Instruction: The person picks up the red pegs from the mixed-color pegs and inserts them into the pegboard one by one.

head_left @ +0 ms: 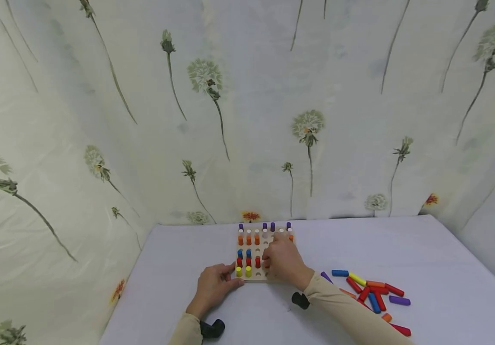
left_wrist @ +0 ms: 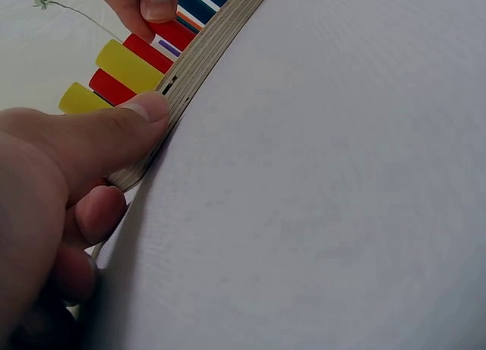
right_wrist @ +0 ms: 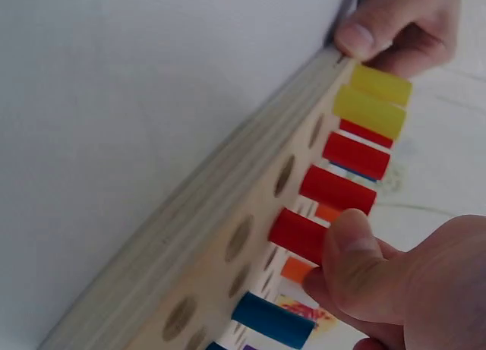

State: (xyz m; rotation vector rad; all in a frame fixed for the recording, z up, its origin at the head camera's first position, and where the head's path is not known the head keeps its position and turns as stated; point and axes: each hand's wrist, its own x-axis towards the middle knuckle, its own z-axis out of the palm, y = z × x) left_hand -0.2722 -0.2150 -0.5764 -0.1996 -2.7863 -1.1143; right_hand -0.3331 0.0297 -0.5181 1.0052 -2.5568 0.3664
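Observation:
A wooden pegboard (head_left: 253, 280) holds rows of coloured pegs. My left hand (head_left: 215, 286) holds its near left corner; in the left wrist view the thumb (left_wrist: 137, 122) presses the plywood edge (left_wrist: 205, 50), with the other fingers curled below. Over the board's right part, my right hand (head_left: 285, 258) pinches a red peg (right_wrist: 296, 233) between thumb and finger. That peg stands in the red row, its lower end at the board. Two yellow pegs (right_wrist: 370, 111) sit near the left hand, and a blue peg (right_wrist: 273, 320) stands beyond the pinched one. My right hand hides several holes.
Loose pegs in red, blue, yellow, orange and purple lie scattered right of the board, among them a purple peg (head_left: 399, 300) and a yellow peg (head_left: 357, 279). A white cloth (head_left: 178, 249) covers the table. Behind it hangs a flowered curtain (head_left: 256, 120).

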